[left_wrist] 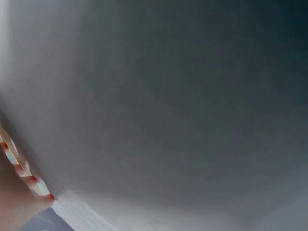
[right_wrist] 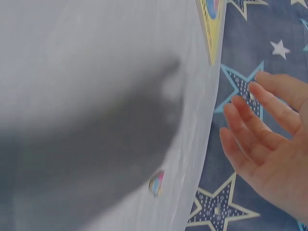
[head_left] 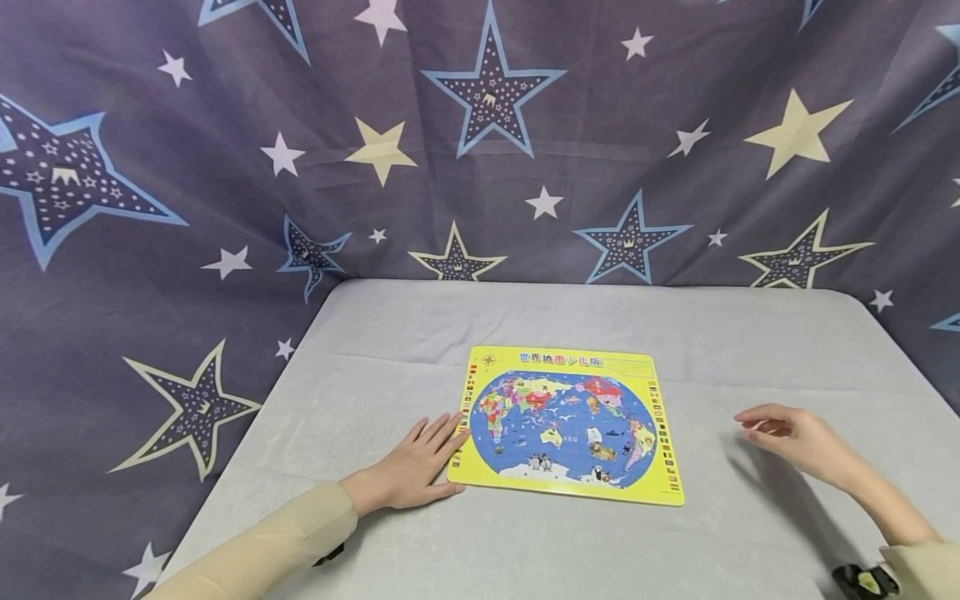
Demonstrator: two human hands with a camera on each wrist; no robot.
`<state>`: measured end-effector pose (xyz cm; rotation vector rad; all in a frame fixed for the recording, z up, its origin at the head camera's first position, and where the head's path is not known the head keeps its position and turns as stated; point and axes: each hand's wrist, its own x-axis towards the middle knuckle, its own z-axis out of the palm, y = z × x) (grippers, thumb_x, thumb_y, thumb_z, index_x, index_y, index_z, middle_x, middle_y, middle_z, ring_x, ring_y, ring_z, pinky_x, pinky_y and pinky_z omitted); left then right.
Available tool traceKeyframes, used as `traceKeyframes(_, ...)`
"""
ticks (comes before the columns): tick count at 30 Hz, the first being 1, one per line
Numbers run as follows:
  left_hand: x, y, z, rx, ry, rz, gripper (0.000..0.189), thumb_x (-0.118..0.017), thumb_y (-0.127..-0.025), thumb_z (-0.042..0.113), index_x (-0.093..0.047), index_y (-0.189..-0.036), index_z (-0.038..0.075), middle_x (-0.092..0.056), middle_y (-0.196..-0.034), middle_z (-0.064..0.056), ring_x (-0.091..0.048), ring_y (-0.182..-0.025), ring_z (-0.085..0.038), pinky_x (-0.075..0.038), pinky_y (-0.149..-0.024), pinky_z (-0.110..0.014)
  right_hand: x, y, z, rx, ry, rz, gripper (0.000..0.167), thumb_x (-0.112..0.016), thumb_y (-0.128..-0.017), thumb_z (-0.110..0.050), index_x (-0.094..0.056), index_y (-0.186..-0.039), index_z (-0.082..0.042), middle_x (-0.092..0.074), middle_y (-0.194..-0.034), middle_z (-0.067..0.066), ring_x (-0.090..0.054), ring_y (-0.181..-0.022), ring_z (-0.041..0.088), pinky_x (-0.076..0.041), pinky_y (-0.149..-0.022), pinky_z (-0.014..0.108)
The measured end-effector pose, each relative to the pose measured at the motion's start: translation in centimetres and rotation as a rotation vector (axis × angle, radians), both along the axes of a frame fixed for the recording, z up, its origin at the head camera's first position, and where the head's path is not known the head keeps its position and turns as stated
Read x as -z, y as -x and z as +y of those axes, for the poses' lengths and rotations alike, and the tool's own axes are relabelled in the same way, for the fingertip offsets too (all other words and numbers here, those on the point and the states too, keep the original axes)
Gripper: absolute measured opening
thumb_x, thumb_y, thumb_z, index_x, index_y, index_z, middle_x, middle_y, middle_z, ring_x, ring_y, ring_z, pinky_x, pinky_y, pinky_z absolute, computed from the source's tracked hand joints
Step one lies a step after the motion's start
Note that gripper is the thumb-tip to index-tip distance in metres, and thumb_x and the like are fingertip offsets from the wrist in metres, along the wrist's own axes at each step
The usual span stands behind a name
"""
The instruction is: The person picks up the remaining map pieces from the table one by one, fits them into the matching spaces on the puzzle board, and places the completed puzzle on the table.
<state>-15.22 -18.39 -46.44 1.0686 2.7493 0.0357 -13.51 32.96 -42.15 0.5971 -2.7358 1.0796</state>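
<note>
A yellow-framed children's world map board (head_left: 566, 492) lies flat on the grey table, with blue sea, coloured continents and rows of small flags down its sides. My left hand (head_left: 412, 467) rests at its left edge, fingers straight and touching the frame, thumb near the lower left corner. To the right of the board, my right hand (head_left: 795, 437) hovers above the cloth and casts a shadow. In the right wrist view its fingers (right_wrist: 260, 130) are loosely bent and hold nothing. A small multicoloured piece (right_wrist: 156, 183) lies on the cloth in that view.
Pale grey cloth (head_left: 390, 333) covers the table, its back corners rounded. A dark curtain (head_left: 585, 167) printed with stars hangs behind and along both sides. A black wrist strap (head_left: 862, 581) shows at the right sleeve.
</note>
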Motion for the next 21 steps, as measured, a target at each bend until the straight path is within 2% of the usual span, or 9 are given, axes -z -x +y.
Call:
traceKeyframes(6, 0.0, 0.0, 0.0, 0.011, -0.007, 0.017, 0.077, -0.028, -0.086, 0.062, -0.014, -0.143, 0.013, -0.005, -0.149, -0.008, -0.005, -0.135, -0.024, -0.01, -0.106, -0.046, -0.1, -0.3, 1.9, 0.01, 0.02, -0.054, 0.025, -0.061, -0.078, 0.005, -0.065, -0.094, -0.013, -0.059, -0.084, -0.022, -0.054, -0.07, -0.006, -0.043, -0.051, 0.017)
traceKeyframes(9, 0.0, 0.0, -0.1, 0.022, -0.011, 0.032, 0.077, -0.028, -0.087, 0.062, -0.015, -0.143, 0.012, -0.007, -0.148, -0.009, -0.006, -0.135, -0.025, -0.011, -0.105, -0.047, -0.1, -0.4, 2.8, 0.013, 0.022, -0.084, 0.029, -0.06, -0.079, 0.005, -0.064, -0.096, -0.018, -0.058, -0.085, -0.024, -0.054, -0.07, -0.006, -0.043, -0.048, 0.021)
traceKeyframes(16, -0.1, 0.0, 0.0, 0.024, -0.01, 0.037, 0.076, -0.028, -0.087, 0.061, -0.015, -0.143, 0.011, -0.007, -0.148, -0.01, -0.006, -0.135, -0.026, -0.011, -0.105, -0.047, 0.4, -0.7, 4.5, 0.015, 0.015, -0.123, 0.025, -0.064, -0.076, 0.004, -0.065, -0.094, -0.013, -0.054, -0.089, -0.029, -0.055, -0.072, -0.007, -0.045, -0.057, 0.014)
traceKeyframes(21, -0.1, 0.0, 0.0, 0.021, -0.009, 0.032, 0.076, -0.029, -0.087, 0.061, -0.015, -0.143, 0.012, -0.007, -0.148, -0.01, -0.006, -0.135, -0.025, -0.011, -0.105, -0.047, 1.1, -0.9, 5.4, 0.021, -0.003, -0.176, 0.024, -0.066, -0.073, 0.003, -0.064, -0.096, -0.004, -0.053, -0.089, -0.031, -0.054, -0.074, -0.008, -0.046, -0.057, 0.015)
